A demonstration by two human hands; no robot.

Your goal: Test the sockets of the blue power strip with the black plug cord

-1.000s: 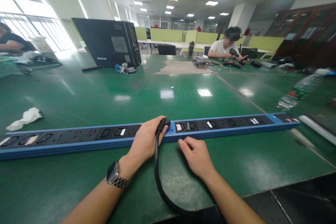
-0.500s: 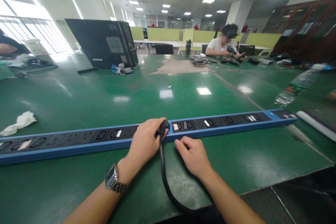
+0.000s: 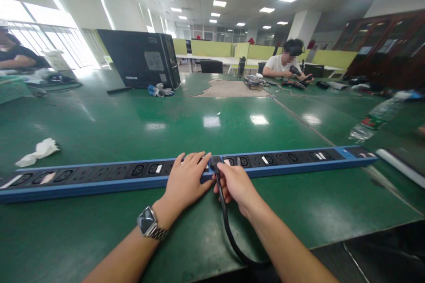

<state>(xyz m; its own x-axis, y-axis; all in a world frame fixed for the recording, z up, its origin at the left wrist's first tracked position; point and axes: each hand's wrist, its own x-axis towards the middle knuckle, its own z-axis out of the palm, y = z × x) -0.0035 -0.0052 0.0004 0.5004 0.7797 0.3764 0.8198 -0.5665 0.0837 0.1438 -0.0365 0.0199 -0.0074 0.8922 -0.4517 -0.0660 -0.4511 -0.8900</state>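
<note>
A long blue power strip (image 3: 275, 169) with black sockets lies across the table in front of me. My left hand (image 3: 189, 174) rests flat on its middle, fingers spread over the sockets and the wrist wearing a watch (image 3: 147, 221). Just right of those fingers, a black power plug (image 3: 215, 160) sits on the strip's middle section; whether it is in a socket I cannot tell. The thumb and fingers of my right hand (image 3: 234, 183) are closed on the plug's cord end. From there a thick black cord (image 3: 227, 225) curves down over the table's near edge.
Crumpled tissue (image 3: 39, 152) lies at left, and a plastic bottle (image 3: 373, 119) stands at right. Farther back are a black computer case (image 3: 146, 59) and gloves (image 3: 160, 90) on the green table (image 3: 186, 115). One person (image 3: 282, 66) sits across, another (image 3: 16, 55) at far left.
My left hand has let go of the plug and spread flat on the strip. My right hand has moved up and left from the table and taken hold of the plug.
</note>
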